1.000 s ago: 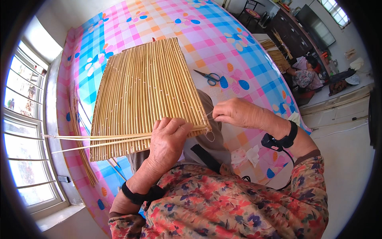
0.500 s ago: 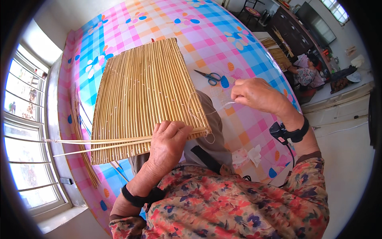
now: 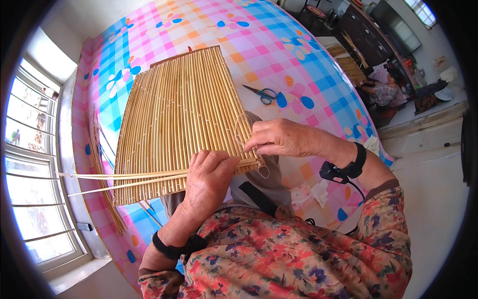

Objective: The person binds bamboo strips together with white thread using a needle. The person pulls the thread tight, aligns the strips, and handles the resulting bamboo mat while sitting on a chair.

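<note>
A panel of straight reed stalks [image 3: 174, 109], tied with thread, rests over my lap. My left hand [image 3: 206, 177] is closed on its near edge, gripping a few pale loose stalks [image 3: 124, 176] that stick out leftward. At the panel's near right corner my right hand [image 3: 276, 138] pinches a thin white thread [image 3: 240, 130], which loops over the right edge. Its fingertips are close to the stalks; whether they touch them I cannot tell. A short thread loop [image 3: 264, 173] hangs below the corner.
Scissors with blue handles [image 3: 267, 95] lie right of the panel on the checked, flowered cover [image 3: 259, 50]. Loose stalks [image 3: 104, 184] lie along the left by the barred window [image 3: 35, 174]. Crumpled white tissue [image 3: 318, 193] is near my right side. Another person [image 3: 386, 92] sits at the far right.
My right hand has moved left and down to the panel's near right corner, bringing the thread with it. My left hand stays on the near edge.
</note>
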